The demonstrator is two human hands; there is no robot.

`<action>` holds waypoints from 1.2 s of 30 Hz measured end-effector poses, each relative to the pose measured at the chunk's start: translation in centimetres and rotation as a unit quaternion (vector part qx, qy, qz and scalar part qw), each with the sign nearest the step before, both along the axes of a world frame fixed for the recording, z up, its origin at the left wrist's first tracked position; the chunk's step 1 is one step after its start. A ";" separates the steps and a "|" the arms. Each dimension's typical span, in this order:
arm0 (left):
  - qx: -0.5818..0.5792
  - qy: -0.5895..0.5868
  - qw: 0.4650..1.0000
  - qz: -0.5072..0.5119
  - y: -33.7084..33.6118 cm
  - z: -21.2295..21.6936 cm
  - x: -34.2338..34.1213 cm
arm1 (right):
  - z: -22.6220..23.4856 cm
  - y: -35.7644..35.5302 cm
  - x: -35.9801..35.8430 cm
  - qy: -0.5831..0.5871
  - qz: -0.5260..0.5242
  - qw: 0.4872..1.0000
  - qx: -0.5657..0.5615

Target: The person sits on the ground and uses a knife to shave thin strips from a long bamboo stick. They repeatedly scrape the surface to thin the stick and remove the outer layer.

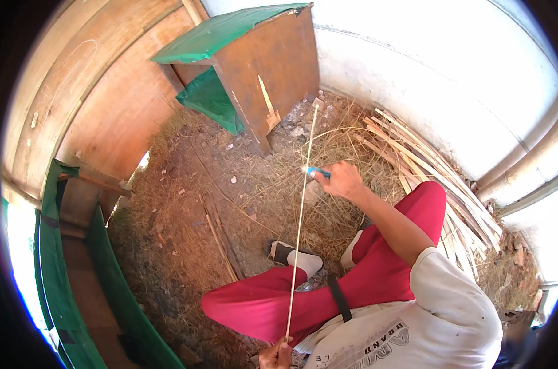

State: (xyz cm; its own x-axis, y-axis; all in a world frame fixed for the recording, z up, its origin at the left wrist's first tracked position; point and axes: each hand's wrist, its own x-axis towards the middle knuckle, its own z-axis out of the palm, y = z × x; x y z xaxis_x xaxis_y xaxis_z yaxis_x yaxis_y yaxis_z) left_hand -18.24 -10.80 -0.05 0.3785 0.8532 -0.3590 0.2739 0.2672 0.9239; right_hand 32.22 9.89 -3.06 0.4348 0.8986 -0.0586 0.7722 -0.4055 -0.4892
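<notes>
Shaving looks under way: your right hand [343, 181] grips a blue-handled knife [318, 172] against the long bamboo strip [300, 221], whose near end your left hand [278, 355] pinches. Next stroke likely needs steady tension.

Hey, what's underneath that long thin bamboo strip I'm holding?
Under the bamboo strip lie straw-covered ground, a sandalled foot and a red trouser leg. The ground beneath the leg is hidden.
</notes>
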 end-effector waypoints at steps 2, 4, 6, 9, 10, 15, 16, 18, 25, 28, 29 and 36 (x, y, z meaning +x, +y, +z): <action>0.000 0.039 0.999 0.010 -0.2 0.4 -0.1 | 0.4 0.9 1.2 0.029 -0.041 0.998 -0.037; -0.029 0.058 0.998 0.023 -0.2 0.7 -0.4 | 0.0 1.1 4.3 0.012 -0.040 0.999 -0.030; -0.058 0.065 0.996 0.032 0.0 0.7 -0.6 | 0.1 1.1 5.1 -0.012 -0.034 0.999 -0.039; -0.095 0.072 0.992 0.035 0.7 0.9 -1.3 | -0.2 1.8 5.3 -0.017 -0.042 0.998 -0.046; -0.107 0.071 0.991 0.037 0.3 0.9 -1.4 | -0.8 2.3 5.4 0.003 -0.064 0.997 -0.037; -0.142 0.068 0.986 0.044 0.6 1.3 -2.5 | -3.1 2.5 9.7 -0.020 -0.112 0.992 -0.055; -0.153 0.069 0.984 0.051 0.8 1.6 -3.1 | -2.5 2.4 9.4 0.003 -0.119 0.991 -0.069; -0.176 0.066 0.981 0.057 1.2 1.9 -3.5 | -1.4 2.4 9.8 0.017 -0.125 0.988 -0.092; -0.287 0.002 0.953 0.097 1.5 3.7 -6.2 | -3.8 3.0 15.7 -0.004 -0.106 0.991 -0.081; -0.378 -0.062 0.917 0.114 2.0 4.5 -8.5 | -5.8 3.5 17.1 0.066 -0.053 0.993 -0.088; -0.408 -0.080 0.901 0.124 1.8 4.8 -9.3 | -5.6 3.5 15.6 0.090 -0.042 0.992 -0.081; -0.524 -0.135 0.829 0.142 2.6 6.3 -10.1 | 1.9 0.2 7.6 0.527 -0.105 0.832 0.138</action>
State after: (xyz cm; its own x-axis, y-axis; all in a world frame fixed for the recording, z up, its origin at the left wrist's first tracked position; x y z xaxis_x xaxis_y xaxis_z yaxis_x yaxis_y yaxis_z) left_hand -28.32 -8.18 6.28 0.4029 0.1954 -0.8941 -0.1171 0.9799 0.1614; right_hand 39.77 10.12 -1.17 0.4215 0.8516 -0.3116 -0.2183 -0.2382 -0.9464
